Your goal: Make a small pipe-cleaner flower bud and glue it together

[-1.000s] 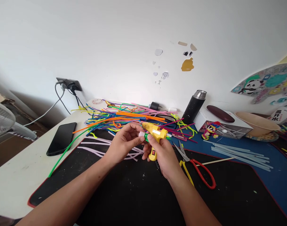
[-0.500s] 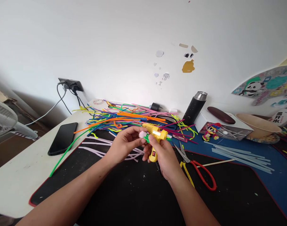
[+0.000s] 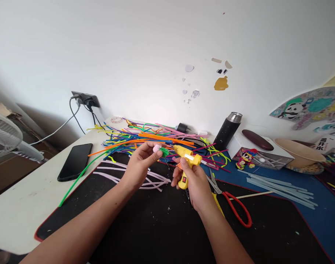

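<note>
Between the thumb and fingers of my left hand [image 3: 138, 163] is a small pipe-cleaner piece [image 3: 164, 151], green at one end and pale pink at the other. My right hand [image 3: 193, 179] is wrapped round the handle of a yellow hot glue gun [image 3: 186, 157]. The gun's nozzle points left, toward the green part, with a small gap between them. A clear glue stick shows at the gun's back. Beneath my hands lie several pale lilac pipe cleaners [image 3: 109, 177] on a black mat [image 3: 162, 227].
Many coloured pipe cleaners [image 3: 145, 136] are heaped along the wall. Red-handled scissors [image 3: 236, 209] and pale glue sticks [image 3: 283, 187] lie to the right. A black flask [image 3: 226, 132] stands behind. A phone [image 3: 74, 162] rests at left, near a green pipe cleaner [image 3: 79, 177].
My hands have moved apart. The left has drawn the green and pink piece leftward and up, away from the glue gun; the gun has shifted slightly right.
</note>
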`<state>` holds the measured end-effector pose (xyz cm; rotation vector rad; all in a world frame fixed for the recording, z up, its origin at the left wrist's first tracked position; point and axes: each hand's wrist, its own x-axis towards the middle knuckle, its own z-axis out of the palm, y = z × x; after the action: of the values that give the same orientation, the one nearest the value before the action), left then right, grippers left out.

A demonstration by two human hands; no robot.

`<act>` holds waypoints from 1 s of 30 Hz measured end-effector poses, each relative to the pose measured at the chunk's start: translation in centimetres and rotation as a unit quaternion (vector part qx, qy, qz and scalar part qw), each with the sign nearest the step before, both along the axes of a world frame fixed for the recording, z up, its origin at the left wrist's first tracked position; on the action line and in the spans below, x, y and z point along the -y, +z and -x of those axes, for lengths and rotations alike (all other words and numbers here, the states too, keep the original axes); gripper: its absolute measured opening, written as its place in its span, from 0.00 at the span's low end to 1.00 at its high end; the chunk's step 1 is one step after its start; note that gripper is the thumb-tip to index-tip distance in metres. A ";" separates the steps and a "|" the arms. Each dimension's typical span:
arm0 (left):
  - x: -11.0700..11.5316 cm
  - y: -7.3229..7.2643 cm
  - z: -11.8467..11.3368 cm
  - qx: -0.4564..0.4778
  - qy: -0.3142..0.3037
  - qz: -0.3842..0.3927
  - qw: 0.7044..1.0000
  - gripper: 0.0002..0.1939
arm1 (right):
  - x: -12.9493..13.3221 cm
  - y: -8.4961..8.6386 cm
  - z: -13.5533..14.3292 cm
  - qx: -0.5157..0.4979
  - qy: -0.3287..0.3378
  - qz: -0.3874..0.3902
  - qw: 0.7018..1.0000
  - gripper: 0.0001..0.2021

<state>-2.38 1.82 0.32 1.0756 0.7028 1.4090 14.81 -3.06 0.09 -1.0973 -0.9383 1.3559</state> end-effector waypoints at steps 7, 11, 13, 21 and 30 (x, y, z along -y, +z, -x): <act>-2.0 -0.8 0.7 0.071 0.058 0.066 0.994 0.19 | -0.6 -0.7 -0.5 0.038 -0.035 -0.044 0.998 0.29; -2.9 -1.9 1.2 0.065 0.065 0.087 0.992 0.21 | -1.3 -1.6 -0.6 0.072 -0.037 -0.024 0.996 0.32; -3.2 -2.3 1.3 0.058 0.064 0.085 0.993 0.21 | -1.6 -1.9 -0.3 0.086 -0.046 0.002 0.995 0.35; -3.5 -2.6 1.1 0.069 0.049 0.084 0.993 0.22 | -1.8 -0.8 0.2 0.106 -0.062 -0.028 0.992 0.35; -3.6 -2.6 1.2 0.070 0.035 0.083 0.993 0.24 | 1.5 -0.3 -0.8 0.156 -0.088 -0.035 0.983 0.34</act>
<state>-3.58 5.38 -2.29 0.8203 0.7472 1.4434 15.65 -4.59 -0.16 -1.3311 -1.0783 1.0161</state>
